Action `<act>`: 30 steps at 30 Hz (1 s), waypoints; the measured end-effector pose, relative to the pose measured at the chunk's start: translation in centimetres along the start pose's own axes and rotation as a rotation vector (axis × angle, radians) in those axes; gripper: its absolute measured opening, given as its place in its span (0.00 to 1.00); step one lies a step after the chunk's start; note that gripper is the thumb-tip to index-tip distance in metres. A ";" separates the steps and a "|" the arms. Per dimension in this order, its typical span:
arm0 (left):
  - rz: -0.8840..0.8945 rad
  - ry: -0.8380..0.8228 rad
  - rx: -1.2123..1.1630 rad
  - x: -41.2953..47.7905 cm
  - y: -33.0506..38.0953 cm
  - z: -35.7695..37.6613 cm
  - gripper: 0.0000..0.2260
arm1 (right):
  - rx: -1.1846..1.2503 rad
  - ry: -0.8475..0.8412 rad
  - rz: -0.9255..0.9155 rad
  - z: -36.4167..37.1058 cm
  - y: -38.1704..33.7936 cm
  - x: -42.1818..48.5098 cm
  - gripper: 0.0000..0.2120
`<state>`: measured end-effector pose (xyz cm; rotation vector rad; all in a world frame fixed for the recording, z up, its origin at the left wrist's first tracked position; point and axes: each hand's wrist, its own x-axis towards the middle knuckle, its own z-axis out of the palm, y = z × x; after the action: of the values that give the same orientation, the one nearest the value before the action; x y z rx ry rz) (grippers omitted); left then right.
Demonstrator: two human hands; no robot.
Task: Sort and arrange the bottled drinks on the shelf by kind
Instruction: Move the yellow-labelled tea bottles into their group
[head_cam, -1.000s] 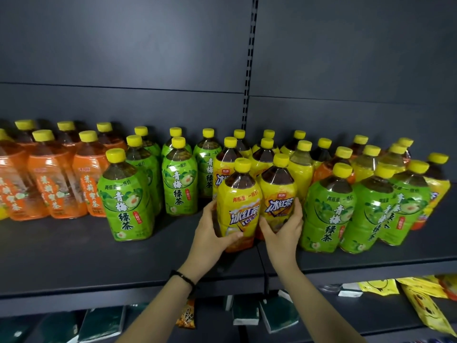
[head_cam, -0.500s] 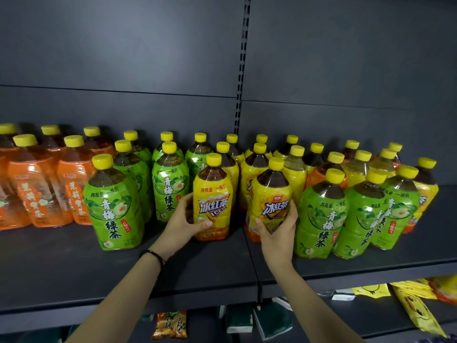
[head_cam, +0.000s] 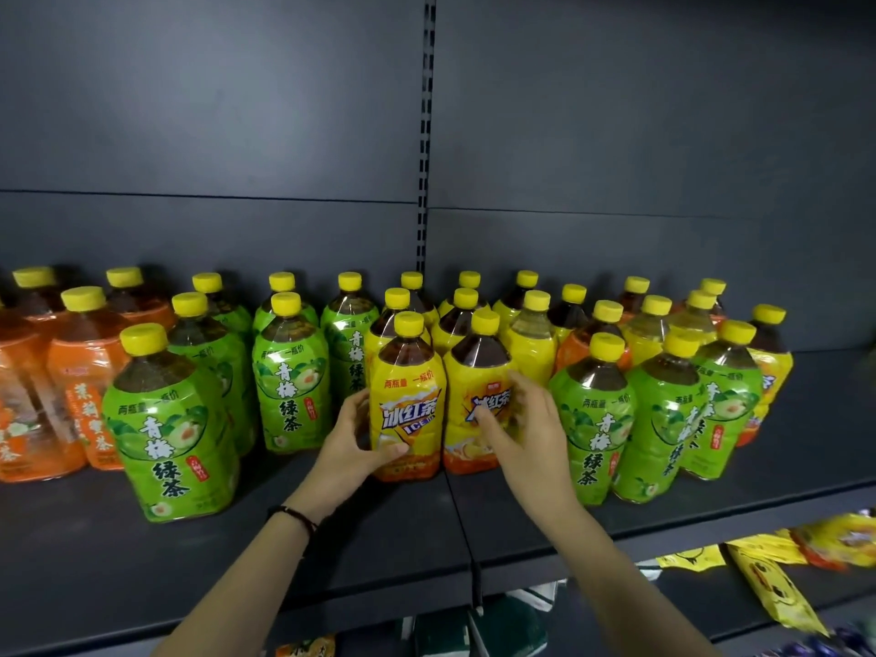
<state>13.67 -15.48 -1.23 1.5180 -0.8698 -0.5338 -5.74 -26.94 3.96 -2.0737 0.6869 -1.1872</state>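
Note:
Two yellow iced-tea bottles stand side by side at the shelf's middle. My left hand [head_cam: 353, 441] grips the left yellow bottle [head_cam: 408, 400] low on its left side. My right hand [head_cam: 526, 431] lies over the label of the right yellow bottle [head_cam: 474, 372]. More yellow bottles [head_cam: 531, 343] stand behind them. Green plum-tea bottles [head_cam: 173, 419] fill the left of the middle, and three more green bottles [head_cam: 595, 419] stand to the right. Orange-label bottles [head_cam: 76, 372] crowd the far left.
The dark shelf board [head_cam: 379, 538] has bare room in front of the bottles. A slotted upright [head_cam: 424, 135] splits the grey back panel. Below, yellow snack packets [head_cam: 768, 580] and dark green packs [head_cam: 502, 628] lie on a lower shelf.
Both yellow bottles have been pushed back toward the rows and closer together. My left hand has slid lower on its bottle. The view has shifted.

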 end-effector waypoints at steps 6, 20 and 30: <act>-0.015 0.014 -0.055 -0.4 1.2 0.7 0.48 | 0.125 -0.147 -0.186 -6.6 -7.0 7.6 0.14; 0.077 0.139 -0.176 0.4 4.1 2.1 0.45 | -0.258 -0.494 0.305 -6.1 1.3 20.4 0.47; 0.073 0.153 -0.142 0.5 3.8 2.2 0.42 | 0.140 -0.156 0.139 -6.7 -0.4 20.6 0.15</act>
<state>11.46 -17.14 2.26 1.3735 -0.7503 -0.4116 -2.27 -43.01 18.12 -1.9445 0.6438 -0.9571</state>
